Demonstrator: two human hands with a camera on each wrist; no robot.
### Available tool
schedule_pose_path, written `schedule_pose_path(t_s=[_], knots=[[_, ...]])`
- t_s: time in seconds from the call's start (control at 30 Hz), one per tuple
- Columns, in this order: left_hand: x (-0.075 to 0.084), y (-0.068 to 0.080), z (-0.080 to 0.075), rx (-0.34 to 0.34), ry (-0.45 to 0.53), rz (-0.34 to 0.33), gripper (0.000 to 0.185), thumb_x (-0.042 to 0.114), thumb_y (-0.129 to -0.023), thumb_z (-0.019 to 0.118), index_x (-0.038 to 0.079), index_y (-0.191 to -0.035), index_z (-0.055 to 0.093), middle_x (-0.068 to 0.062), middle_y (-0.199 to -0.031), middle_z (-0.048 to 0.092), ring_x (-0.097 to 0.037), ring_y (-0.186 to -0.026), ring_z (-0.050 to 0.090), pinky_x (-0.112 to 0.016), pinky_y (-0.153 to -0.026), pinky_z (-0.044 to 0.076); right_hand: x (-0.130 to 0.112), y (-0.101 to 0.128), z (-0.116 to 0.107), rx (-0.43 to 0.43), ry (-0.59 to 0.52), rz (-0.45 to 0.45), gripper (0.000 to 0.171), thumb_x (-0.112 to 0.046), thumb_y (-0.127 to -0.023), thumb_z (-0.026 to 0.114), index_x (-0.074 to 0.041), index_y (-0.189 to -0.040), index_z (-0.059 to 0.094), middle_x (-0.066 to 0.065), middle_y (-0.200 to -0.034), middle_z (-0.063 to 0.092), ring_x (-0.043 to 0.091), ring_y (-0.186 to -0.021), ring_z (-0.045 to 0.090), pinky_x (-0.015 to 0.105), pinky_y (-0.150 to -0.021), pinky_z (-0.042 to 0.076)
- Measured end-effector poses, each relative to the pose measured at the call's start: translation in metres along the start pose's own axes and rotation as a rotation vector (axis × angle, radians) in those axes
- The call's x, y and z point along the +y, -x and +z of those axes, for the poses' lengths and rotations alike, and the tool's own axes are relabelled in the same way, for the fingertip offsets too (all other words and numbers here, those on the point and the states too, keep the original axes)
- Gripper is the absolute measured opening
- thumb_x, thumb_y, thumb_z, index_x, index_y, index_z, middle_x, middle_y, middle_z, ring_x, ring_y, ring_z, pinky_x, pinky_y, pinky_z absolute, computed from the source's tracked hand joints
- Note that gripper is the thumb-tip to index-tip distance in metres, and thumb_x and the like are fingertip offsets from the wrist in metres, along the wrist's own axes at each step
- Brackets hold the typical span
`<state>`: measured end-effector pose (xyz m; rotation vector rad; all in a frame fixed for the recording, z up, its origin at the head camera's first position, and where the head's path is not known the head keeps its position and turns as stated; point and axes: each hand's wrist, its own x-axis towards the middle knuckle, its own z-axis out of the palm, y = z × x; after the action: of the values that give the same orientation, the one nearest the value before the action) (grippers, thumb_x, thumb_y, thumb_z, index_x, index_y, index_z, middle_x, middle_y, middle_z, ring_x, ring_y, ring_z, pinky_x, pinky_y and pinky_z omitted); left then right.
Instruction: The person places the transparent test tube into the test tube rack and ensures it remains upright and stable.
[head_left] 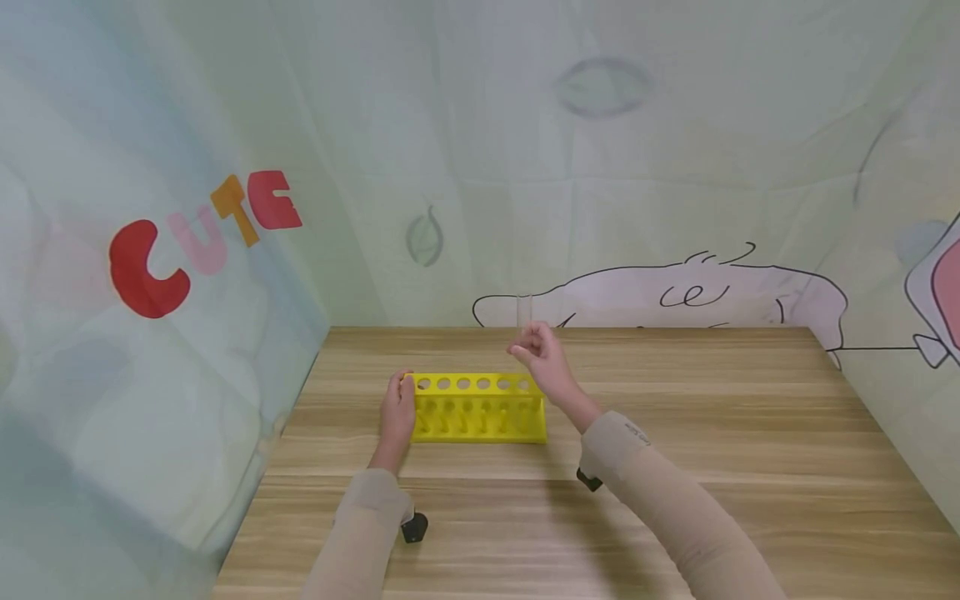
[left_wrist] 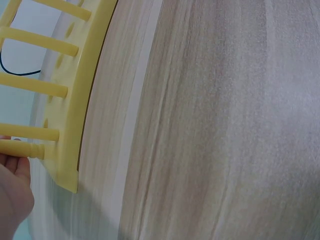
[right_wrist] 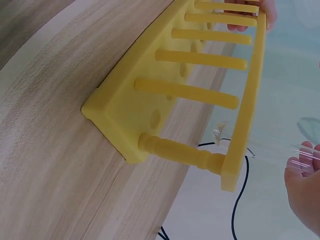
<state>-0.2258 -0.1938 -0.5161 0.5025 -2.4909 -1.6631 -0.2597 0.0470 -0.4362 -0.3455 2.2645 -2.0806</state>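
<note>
A yellow test-tube rack stands on the wooden table, with a row of round holes along its top. My left hand grips its left end; in the left wrist view the fingers touch the rack at a corner post. My right hand hovers above the rack's right end and pinches a clear glass test tube, held upright. In the right wrist view the tube shows faintly beside the fingertips, next to the rack.
Printed fabric walls close in the table on the left, back and right; the left one carries the letters CUTE. Bare wooden surface spreads to the right and front of the rack.
</note>
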Motion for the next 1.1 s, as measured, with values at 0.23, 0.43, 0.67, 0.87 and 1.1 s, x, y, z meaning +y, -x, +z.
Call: schedule_pose_path(t_s=[0.23,0.43,0.67,0.87,1.1], knots=[[-0.001,0.0,0.0,0.006,-0.01,0.003,0.046,0.045,-0.094,0.023,0.016,-0.127,0.039,-0.011,-0.122,0.048,-0.023,-0.1,0.041,-0.035,-0.086,0.035,0.008,-0.001,0.001,0.009,-0.001,-0.022,0.014,-0.001,-0.086,0.052,-0.004,-0.09,0.039,0.01,-0.084,0.054,0.025,-0.095,0.058,0.034,-0.086,0.047],[-0.001,0.0,0.001,0.005,-0.005,0.001,0.047,0.045,-0.094,0.023,0.016,-0.127,0.039,-0.011,-0.127,0.046,-0.023,-0.104,0.041,-0.038,-0.091,0.035,0.009,0.0,0.001,0.004,-0.02,-0.003,0.015,-0.001,-0.085,0.053,-0.004,-0.09,0.039,0.018,-0.09,0.057,0.026,-0.095,0.058,0.035,-0.087,0.047],[-0.002,-0.001,0.001,0.004,0.012,0.012,0.047,0.044,-0.094,0.024,0.015,-0.127,0.039,-0.012,-0.129,0.045,-0.024,-0.111,0.041,-0.042,-0.097,0.034,0.006,0.004,0.001,-0.007,-0.035,0.001,0.016,0.003,-0.084,0.053,-0.001,-0.089,0.038,0.008,-0.078,0.05,0.03,-0.098,0.057,0.036,-0.087,0.046],[-0.001,-0.001,0.001,0.002,0.023,0.016,0.046,0.043,-0.094,0.025,0.014,-0.128,0.039,-0.013,-0.133,0.041,-0.027,-0.119,0.038,-0.045,-0.1,0.032,0.014,0.003,0.001,-0.002,-0.029,-0.004,0.016,0.003,-0.084,0.052,-0.002,-0.089,0.037,0.007,-0.076,0.048,0.027,-0.097,0.057,0.035,-0.087,0.047],[-0.002,-0.002,0.001,-0.003,0.022,0.02,0.049,0.044,-0.094,0.025,0.014,-0.129,0.037,-0.013,-0.134,0.04,-0.027,-0.122,0.037,-0.045,-0.101,0.03,0.017,0.004,0.002,0.011,-0.008,0.019,0.017,0.003,-0.083,0.053,-0.002,-0.092,0.04,0.022,-0.093,0.057,0.032,-0.099,0.056,0.034,-0.086,0.047]])
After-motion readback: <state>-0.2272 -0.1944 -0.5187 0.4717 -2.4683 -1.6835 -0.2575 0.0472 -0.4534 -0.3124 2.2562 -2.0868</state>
